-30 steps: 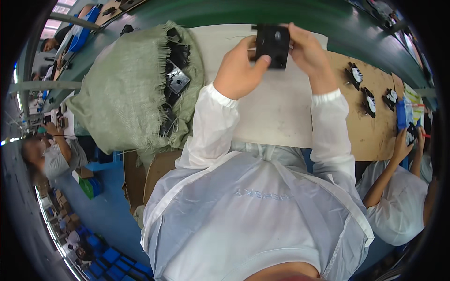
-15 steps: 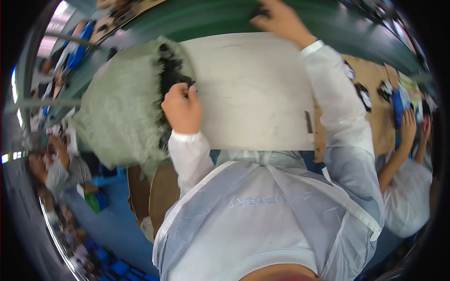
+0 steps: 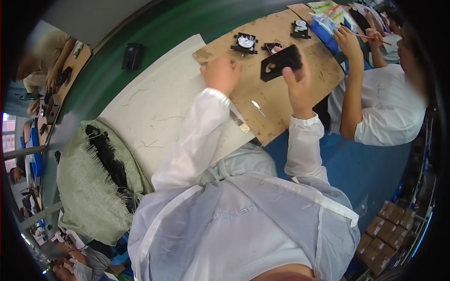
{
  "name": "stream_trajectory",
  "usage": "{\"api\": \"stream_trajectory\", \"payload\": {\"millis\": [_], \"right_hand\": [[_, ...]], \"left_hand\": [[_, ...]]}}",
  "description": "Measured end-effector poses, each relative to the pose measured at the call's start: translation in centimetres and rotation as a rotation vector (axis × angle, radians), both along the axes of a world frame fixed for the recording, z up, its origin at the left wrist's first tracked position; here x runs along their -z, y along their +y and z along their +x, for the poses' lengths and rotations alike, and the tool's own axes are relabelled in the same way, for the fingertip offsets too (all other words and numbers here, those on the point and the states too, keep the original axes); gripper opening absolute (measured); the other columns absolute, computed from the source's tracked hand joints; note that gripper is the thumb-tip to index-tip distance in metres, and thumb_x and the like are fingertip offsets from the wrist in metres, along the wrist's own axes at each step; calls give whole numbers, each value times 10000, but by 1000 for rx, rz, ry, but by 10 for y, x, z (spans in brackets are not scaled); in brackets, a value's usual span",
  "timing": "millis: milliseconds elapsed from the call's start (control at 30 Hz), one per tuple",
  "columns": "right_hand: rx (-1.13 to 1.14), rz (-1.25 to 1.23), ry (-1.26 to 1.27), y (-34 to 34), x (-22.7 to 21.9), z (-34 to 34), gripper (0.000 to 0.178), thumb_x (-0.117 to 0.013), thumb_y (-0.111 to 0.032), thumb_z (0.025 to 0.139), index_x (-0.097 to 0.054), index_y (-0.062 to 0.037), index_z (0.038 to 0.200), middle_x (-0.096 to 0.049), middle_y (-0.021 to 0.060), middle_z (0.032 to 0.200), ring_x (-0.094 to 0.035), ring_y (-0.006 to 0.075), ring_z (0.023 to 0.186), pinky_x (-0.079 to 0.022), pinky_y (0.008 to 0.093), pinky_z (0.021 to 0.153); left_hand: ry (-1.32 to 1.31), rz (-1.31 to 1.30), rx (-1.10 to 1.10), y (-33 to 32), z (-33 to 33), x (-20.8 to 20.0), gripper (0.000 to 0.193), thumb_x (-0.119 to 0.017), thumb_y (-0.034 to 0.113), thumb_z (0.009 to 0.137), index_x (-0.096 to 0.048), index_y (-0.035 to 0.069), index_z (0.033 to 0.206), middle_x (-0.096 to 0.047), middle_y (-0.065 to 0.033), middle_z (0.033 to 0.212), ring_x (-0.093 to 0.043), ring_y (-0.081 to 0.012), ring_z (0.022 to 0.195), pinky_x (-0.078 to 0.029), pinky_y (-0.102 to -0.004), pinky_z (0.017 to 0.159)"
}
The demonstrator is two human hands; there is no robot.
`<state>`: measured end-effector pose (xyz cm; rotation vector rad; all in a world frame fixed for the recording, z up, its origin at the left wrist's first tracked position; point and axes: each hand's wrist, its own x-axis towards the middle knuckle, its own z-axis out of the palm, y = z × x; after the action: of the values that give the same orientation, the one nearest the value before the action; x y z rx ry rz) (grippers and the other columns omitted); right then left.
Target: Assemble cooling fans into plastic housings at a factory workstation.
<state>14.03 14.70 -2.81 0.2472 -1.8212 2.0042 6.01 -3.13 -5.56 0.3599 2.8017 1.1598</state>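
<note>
My right hand [image 3: 300, 86] grips a flat black plastic housing [image 3: 281, 63], tilted above the cardboard sheet [image 3: 290, 100]. A round opening shows in the housing's face. My left hand [image 3: 221, 75] is closed with curled fingers at the cardboard's left edge; anything inside it is hidden. Just beyond it lies a black part with white gears [image 3: 245, 43]. Behind the housing sits another black part [image 3: 272, 48], partly covered by it. A third black-and-white part [image 3: 300, 29] rests farther right. A small, narrow shiny piece [image 3: 258, 107] lies on the cardboard.
The pale board [image 3: 154, 112] spans the worktop, beside a green woven sack [image 3: 89, 187] with black pieces inside. A black case [image 3: 132, 56] stands on the green belt [image 3: 98, 84]. A co-worker [image 3: 384, 98] sits close at right. Stacked cartons [image 3: 386, 229] stand lower right.
My view has turned right. My left hand has left the sack for the cardboard's edge. The right hand has come from the green belt to above the cardboard, where it holds the black housing.
</note>
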Motion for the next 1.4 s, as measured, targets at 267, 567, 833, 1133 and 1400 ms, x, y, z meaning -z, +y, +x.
{"api": "stream_trajectory", "payload": {"millis": [267, 567, 833, 1133, 1400], "right_hand": [[115, -94, -8, 22, 12, 35, 660, -634, -376, 942, -386, -11, 1432, -598, 219, 1269, -624, 265, 1037, -495, 315, 928], [-94, -149, 9, 8, 10, 8, 697, -583, -424, 958, -370, 39, 1434, -601, 222, 1243, -589, 237, 1088, -487, 297, 876], [-194, 151, -40, -103, -39, -27, 513, -493, -432, 1000, -556, 8, 1256, -657, 70, 966, -584, 128, 787, -451, 226, 725], [-186, 7, 20, -146, -42, -33, 411, -456, -390, 1015, -596, -17, 1116, -582, 8, 770, -469, 105, 665, -373, 242, 619], [-184, 23, 15, -152, -46, -37, 404, -459, -394, 1012, -590, -22, 1099, -582, 5, 773, -468, 109, 665, -374, 242, 627]], "left_hand": [[438, -261, -148, 64, -34, 39, 268, -624, 331, 886, -746, 94, 853, -702, -58, 906, -589, -294, 879, -397, -427, 811], [905, 391, -88, -23, -6, -36, 139, -612, 193, 905, -661, 70, 862, -596, -31, 856, -495, -195, 758, -410, -335, 742], [363, 1230, -223, -69, 24, -69, 140, -511, 146, 974, -582, 27, 958, -577, -33, 834, -485, -113, 706, -413, -224, 660], [347, 1157, -278, -95, 33, -83, 179, -485, 165, 999, -585, 21, 962, -579, -34, 777, -490, -112, 679, -422, -234, 649], [342, 1145, -277, -101, 34, -83, 187, -489, 177, 1001, -589, 26, 953, -579, -35, 782, -491, -114, 682, -424, -237, 646]]}}
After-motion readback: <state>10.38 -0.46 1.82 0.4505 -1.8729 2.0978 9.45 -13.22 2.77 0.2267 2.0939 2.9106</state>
